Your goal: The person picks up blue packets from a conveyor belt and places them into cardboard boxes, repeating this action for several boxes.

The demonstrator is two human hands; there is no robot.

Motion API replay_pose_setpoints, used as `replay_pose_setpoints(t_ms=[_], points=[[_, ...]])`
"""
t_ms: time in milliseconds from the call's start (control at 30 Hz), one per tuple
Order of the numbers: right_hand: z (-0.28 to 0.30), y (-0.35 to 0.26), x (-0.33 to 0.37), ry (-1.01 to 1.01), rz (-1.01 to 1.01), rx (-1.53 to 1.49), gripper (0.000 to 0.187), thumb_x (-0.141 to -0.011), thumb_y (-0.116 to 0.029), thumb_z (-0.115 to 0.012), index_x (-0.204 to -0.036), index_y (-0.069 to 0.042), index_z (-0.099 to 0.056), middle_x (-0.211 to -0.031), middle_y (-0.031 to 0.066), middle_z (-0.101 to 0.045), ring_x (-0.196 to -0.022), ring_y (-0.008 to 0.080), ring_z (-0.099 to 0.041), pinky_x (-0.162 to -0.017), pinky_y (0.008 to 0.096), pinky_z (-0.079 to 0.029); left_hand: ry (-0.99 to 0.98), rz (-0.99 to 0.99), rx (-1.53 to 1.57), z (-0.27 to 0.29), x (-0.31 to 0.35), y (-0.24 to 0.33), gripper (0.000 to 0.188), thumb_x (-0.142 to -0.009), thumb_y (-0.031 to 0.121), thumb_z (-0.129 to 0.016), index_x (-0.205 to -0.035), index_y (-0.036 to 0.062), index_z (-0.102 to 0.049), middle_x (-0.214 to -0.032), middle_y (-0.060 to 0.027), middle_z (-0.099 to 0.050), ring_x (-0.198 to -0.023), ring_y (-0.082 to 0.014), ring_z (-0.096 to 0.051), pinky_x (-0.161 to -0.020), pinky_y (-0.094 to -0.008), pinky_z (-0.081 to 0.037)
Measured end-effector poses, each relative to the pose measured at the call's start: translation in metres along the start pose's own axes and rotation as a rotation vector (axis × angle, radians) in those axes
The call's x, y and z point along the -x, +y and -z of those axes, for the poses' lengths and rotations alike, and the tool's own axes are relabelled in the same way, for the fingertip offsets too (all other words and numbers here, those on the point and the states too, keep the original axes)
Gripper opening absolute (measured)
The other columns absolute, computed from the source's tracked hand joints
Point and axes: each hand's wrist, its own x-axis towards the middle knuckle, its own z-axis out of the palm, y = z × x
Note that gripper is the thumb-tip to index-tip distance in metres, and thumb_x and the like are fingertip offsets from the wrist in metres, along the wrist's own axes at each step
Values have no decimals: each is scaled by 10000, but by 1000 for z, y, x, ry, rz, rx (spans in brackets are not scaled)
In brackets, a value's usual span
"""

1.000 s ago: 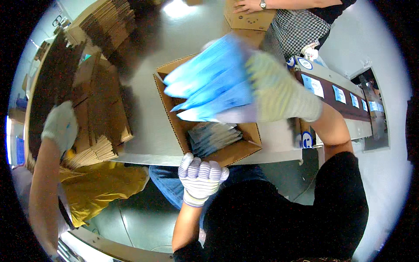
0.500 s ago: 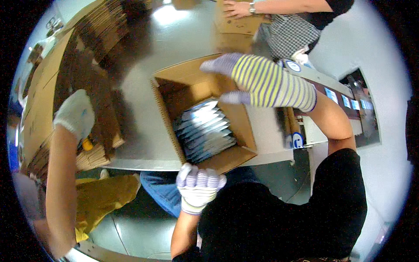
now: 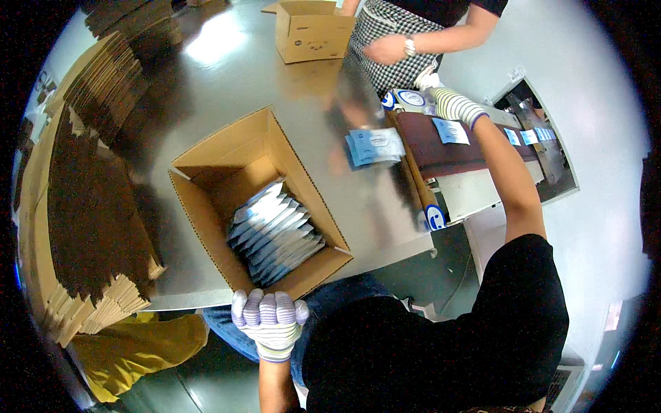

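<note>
An open cardboard box (image 3: 189,206) stands on the metal table at its front edge, with a slanted row of silvery-blue flat packets (image 3: 275,230) inside. My left hand (image 3: 270,323), in a striped glove, has its fingers curled over the box's near rim. Away to the right, my right hand (image 3: 457,107) in its striped glove reaches across the far side of a dark conveyor belt (image 3: 430,148). Its fingers are smeared, and whether they hold anything is unclear. Below that hand, a blue-and-white packet (image 3: 451,131) lies on the belt. Overlapping packets (image 3: 375,146) rest on the table by the belt's end.
Stacks of flattened cardboard (image 3: 103,199) line the left side. Another carton (image 3: 313,34) stands at the far edge before a person in a checked apron (image 3: 396,31), whose bare hand (image 3: 387,50) is near the apron. More packets (image 3: 529,137) lie farther along the belt.
My right hand has gone from above the box to the conveyor. My left hand stays at the box's near rim. Another person's gloved hand at the left has left the view.
</note>
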Motion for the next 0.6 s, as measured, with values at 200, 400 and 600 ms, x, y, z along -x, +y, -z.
replay_pose_setpoints(t_ms=[200, 400, 600], points=[[-70, 61, -8, -157, -98, -146, 454, -742, -210, -693, -1130, 0, -587, -1055, 247, -620, -999, 379, -593, -861, 426, -473, 37, 39, -26, -3, -2, 4, 165, -867, 281, -479, -824, 123, -502, -798, -52, -490, -858, -255, -509, -920, -524, -376], [-97, 68, -24, -295, -198, 28, 406, -688, -142, -725, -1056, -3, -625, -1029, 227, -638, -961, 364, -617, -832, 418, -499, 40, 33, -60, -5, -5, 2, 222, -885, 334, -495, -842, 116, -485, -797, -55, -463, -850, -240, -493, -924, -478, -360], [-135, 78, -7, -270, -315, 66, 490, -679, -82, -717, -1152, -101, -593, -1196, 185, -576, -1130, 332, -539, -946, 437, -439, 32, 48, -63, -6, -5, 5, 233, -911, 332, -455, -832, 115, -483, -779, -58, -454, -832, -238, -487, -921, -482, -363]])
